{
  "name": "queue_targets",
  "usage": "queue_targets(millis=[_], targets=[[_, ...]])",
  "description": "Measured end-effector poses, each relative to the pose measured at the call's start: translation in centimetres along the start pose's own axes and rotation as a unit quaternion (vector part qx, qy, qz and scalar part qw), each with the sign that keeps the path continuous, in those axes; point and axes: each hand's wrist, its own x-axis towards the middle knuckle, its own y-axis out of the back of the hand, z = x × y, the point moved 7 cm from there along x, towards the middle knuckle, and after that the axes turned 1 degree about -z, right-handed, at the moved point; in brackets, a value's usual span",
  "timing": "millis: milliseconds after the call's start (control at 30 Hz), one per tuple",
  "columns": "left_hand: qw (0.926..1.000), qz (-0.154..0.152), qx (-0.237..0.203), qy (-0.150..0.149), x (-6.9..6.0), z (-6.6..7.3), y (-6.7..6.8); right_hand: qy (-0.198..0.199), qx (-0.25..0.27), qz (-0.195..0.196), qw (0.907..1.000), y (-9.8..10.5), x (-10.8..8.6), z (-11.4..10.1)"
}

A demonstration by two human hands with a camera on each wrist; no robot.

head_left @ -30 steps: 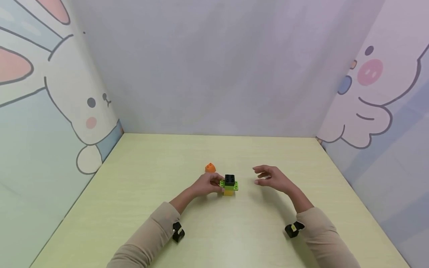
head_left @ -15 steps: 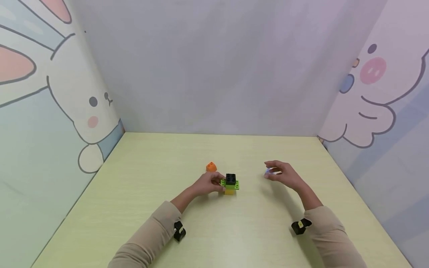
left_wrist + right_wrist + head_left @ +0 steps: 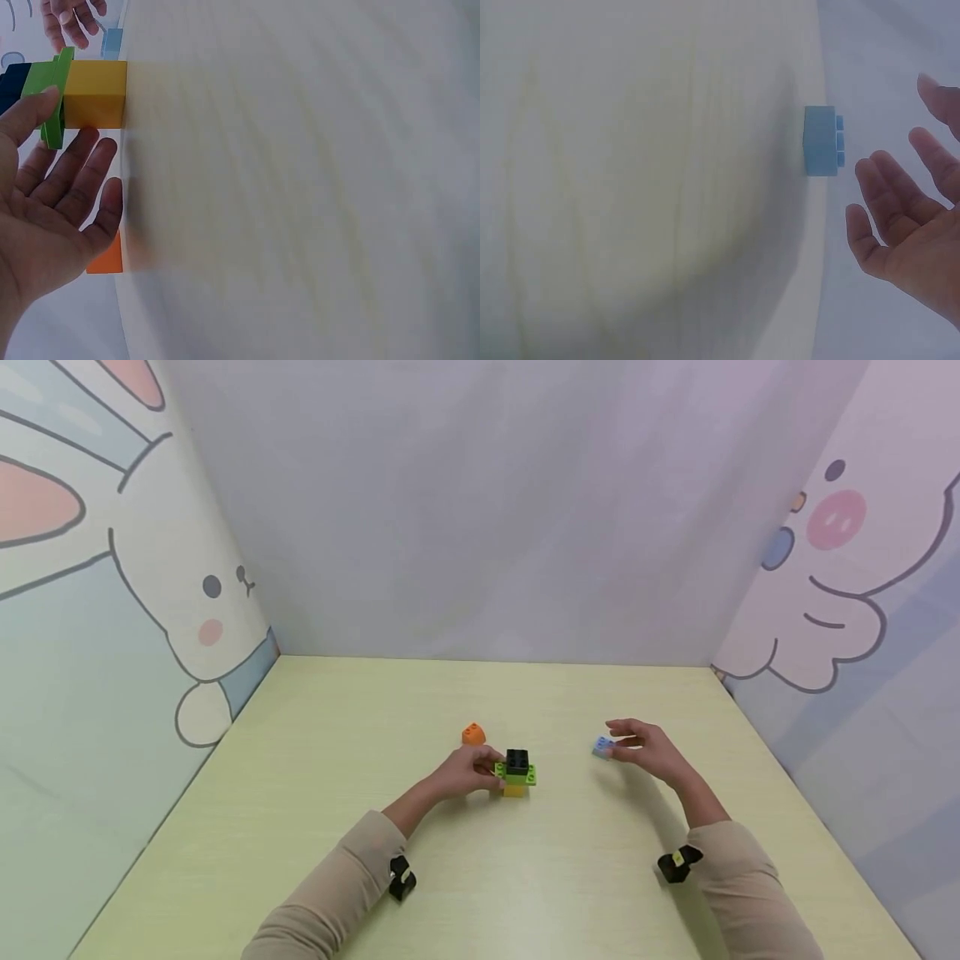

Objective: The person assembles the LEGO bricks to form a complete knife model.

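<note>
A small stack of bricks stands mid-table: a yellow brick (image 3: 95,94) at the bottom, a green piece (image 3: 46,81) over it and a black brick (image 3: 517,762) on top. The left hand (image 3: 463,773) holds the stack at the green piece from its left side, thumb (image 3: 37,109) in front and fingers around the far side. To the right, a light blue brick (image 3: 603,747) lies on the table. The right hand (image 3: 654,753) is just beside it with relaxed, parted fingers; the right wrist view shows a gap between them and the blue brick (image 3: 820,141).
An orange brick (image 3: 473,734) sits behind the left hand, left of the stack. The pale table (image 3: 360,710) is bordered by a grey back wall (image 3: 480,510) and side walls with cartoon animals. A black device (image 3: 402,878) hangs at the left wrist, another (image 3: 679,864) at the right.
The right hand has moved right, away from the stack, and the light blue brick now shows on the table beside its fingertips. The left hand has stayed on the stack.
</note>
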Motion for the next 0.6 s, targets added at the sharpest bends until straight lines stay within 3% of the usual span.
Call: queue_targets(millis=[67, 200, 600], targets=[[1.0, 0.003, 0.005, 0.002, 0.3, -0.9, -0.1, -0.012, 0.0, 0.002, 0.9999, 0.1, 0.0, 0.3], [0.9999, 0.004, 0.01, 0.003, 0.5, -1.4, -0.1, -0.031, -0.006, 0.01, 0.9995, 0.4, 0.0, 0.9], [0.9997, 0.004, 0.026, 0.003, 0.6, -1.4, 0.0, -0.103, 0.016, 0.005, 0.9945, -0.3, 0.5, 2.7]])
